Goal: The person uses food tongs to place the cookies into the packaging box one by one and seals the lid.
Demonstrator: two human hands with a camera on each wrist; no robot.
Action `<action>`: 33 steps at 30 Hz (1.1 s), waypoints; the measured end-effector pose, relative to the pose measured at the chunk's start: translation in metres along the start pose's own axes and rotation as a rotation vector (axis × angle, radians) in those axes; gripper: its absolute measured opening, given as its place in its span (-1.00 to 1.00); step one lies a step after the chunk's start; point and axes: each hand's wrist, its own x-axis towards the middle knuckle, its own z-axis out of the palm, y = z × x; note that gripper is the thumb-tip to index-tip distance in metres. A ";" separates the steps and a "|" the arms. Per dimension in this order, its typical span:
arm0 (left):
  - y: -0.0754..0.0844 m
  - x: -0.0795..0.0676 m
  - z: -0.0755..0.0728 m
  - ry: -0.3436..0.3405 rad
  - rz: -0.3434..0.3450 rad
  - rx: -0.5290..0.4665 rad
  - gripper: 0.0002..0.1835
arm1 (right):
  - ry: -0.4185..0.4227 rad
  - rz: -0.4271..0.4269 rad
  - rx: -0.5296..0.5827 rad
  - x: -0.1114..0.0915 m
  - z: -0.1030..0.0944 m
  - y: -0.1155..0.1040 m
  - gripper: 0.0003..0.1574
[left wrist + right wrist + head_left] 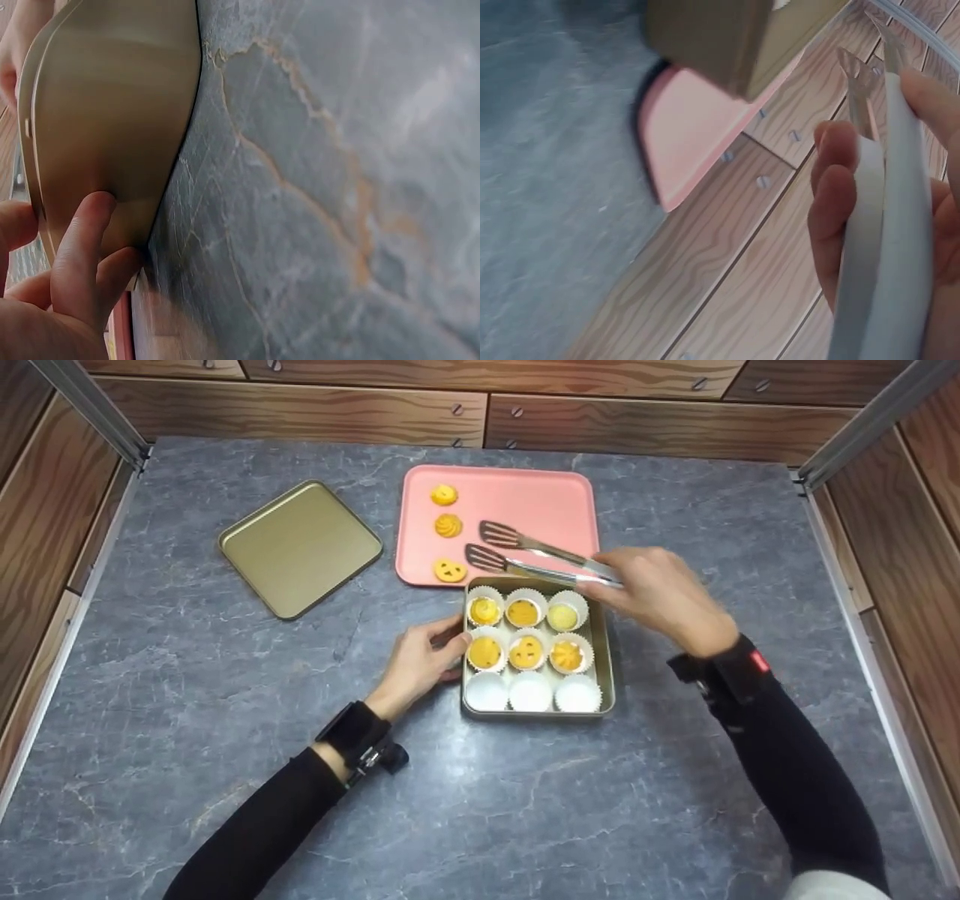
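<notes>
My right hand (660,596) grips a pair of tongs (559,551) with dark slotted heads. The heads are apart with nothing between them, over the pink tray (525,484). In the right wrist view, fingers and thumb hold the pale handles (889,225). My left hand (420,660) rests its fingertips against the left side of a gold square tin (607,675); the left wrist view shows a finger (82,240) pressing the outer wall. White paper cups stand in rows inside the tin. The back and middle rows hold cookies (526,651); the front-row cups (531,691) look empty.
Three cookies lie down the tray's left side: a round yellow one (444,495), a swirled one (448,526) and one with holes (450,571). A gold lid (300,551) lies on the grey marbled table to the left. Wood-patterned panels (300,405) surround the table.
</notes>
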 end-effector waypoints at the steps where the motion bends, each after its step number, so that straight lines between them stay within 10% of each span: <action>1: 0.000 0.000 0.000 -0.001 0.002 0.003 -0.38 | -0.017 -0.010 -0.011 0.006 0.000 -0.003 -0.47; 17: -0.001 0.001 0.001 0.005 0.017 0.004 -0.39 | -0.166 -0.039 -0.047 0.061 0.004 -0.028 -0.60; 33: 0.000 0.000 0.000 -0.002 0.012 0.031 -0.38 | -0.194 -0.046 -0.058 0.070 0.008 -0.031 -0.52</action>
